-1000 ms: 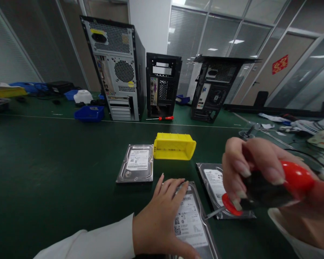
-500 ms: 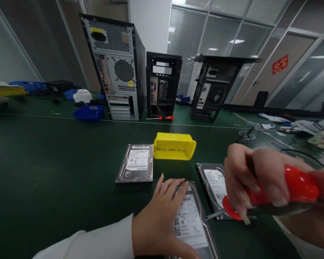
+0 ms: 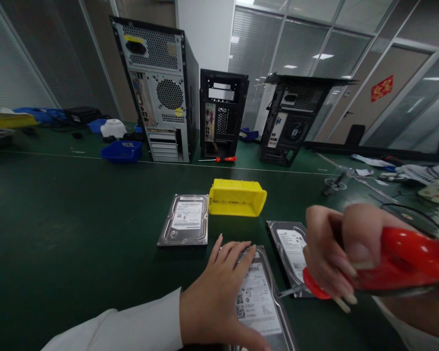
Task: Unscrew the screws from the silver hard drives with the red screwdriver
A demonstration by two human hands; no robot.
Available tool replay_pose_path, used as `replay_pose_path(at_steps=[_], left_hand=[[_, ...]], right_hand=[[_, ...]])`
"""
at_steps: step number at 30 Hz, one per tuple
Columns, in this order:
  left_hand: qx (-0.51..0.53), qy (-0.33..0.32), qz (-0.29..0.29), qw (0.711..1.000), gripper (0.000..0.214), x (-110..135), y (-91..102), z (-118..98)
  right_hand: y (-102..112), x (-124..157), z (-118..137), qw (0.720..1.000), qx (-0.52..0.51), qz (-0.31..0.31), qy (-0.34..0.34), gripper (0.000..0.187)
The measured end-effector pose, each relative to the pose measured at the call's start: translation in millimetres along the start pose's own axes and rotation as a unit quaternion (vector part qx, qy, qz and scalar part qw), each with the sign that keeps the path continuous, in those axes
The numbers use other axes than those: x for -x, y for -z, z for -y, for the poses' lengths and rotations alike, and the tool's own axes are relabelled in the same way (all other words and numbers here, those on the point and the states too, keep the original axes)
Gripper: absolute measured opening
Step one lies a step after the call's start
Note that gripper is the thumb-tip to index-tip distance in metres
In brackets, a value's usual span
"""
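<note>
My left hand [image 3: 219,297] spans the left side of a silver hard drive [image 3: 261,302], fingers over its far part and thumb low near the frame's bottom, holding it on the table. My right hand [image 3: 336,248] is closed around the red handle of a screwdriver [image 3: 402,258]. Its tip meets the drive's right edge, with the shaft slanting up to the right. Behind that shaft lies a second hard drive [image 3: 289,243], partly covered by my right hand. A third hard drive [image 3: 185,219] lies label up, farther left.
A yellow bin [image 3: 237,200] lies on its side beyond the drives. Three computer cases [image 3: 168,92] stand at the back, with another red screwdriver [image 3: 225,159] before the middle one. A blue tray [image 3: 120,152] sits left; cables and parts [image 3: 417,170] clutter the right.
My right hand has shifted slightly and its grip on the screwdriver handle has turned. The screwdriver tip stays at the drive's edge. My left hand and the drives keep their places.
</note>
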State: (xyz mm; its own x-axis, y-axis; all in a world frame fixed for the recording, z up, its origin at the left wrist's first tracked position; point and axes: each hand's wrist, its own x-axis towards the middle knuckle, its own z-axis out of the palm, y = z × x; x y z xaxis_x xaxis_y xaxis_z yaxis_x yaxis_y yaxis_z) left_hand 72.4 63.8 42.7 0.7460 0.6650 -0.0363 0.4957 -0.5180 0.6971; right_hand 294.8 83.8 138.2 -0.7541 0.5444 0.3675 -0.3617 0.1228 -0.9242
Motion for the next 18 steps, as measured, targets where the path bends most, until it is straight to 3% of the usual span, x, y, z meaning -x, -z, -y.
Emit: replay_pose_path(at_steps=[3,8,10,12,15,18], left_hand=[[-0.011,0.002,0.002,1.000,0.115,0,0.5,-1],[-0.022,0.002,0.003,1.000,0.114,-1,-0.1,-3],[-0.017,0.006,0.009,1.000,0.115,-1,0.2,-3],[-0.012,0.011,0.013,1.000,0.115,-1,0.9,-3],[-0.007,0.012,0.017,1.000,0.116,-1,1.9,-3],[-0.008,0.014,0.014,1.000,0.115,-1,1.9,-3]], right_hand=[[2,-2,-3,0.997,0.026,0.052,0.051,0.030],[-7,1,-10,0.994,-0.042,-0.082,0.059,0.029],[-9,2,-7,0.995,-0.040,-0.076,0.042,0.023],[-9,3,1,0.999,-0.013,-0.052,0.000,0.031],[-10,3,10,0.995,0.054,-0.062,-0.050,0.037],[-12,1,10,0.993,0.072,-0.086,-0.031,0.028]])
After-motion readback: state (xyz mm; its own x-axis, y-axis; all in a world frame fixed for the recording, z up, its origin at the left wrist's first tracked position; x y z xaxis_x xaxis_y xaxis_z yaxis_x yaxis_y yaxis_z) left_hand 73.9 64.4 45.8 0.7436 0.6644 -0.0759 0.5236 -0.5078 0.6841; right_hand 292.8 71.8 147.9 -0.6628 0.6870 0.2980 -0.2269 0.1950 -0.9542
